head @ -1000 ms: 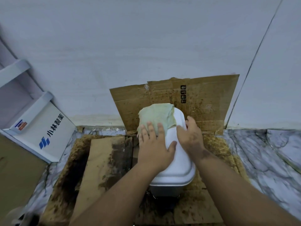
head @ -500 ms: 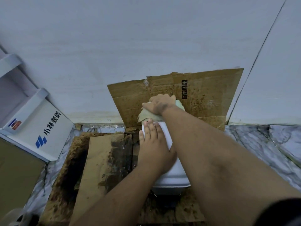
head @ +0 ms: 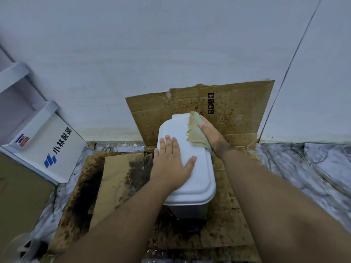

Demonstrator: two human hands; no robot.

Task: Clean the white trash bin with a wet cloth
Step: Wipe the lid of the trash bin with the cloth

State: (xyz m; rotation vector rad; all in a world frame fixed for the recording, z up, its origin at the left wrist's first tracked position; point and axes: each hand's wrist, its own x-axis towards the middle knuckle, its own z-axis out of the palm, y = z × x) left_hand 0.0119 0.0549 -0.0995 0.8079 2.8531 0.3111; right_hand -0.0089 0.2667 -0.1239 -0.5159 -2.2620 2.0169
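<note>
Head view: cloth [head: 196,135] under right grip [head: 211,136], on bin lid's [head: 191,179] right edge.

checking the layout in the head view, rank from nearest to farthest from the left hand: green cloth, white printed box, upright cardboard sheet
From the left hand:
1. Green cloth, just right, on the bin lid.
2. Upright cardboard sheet, behind, against the wall.
3. White printed box, far left.

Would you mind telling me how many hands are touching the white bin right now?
2. The left hand lies flat on the lid of the white bin; the right hand presses the cloth against its far right edge.
</note>
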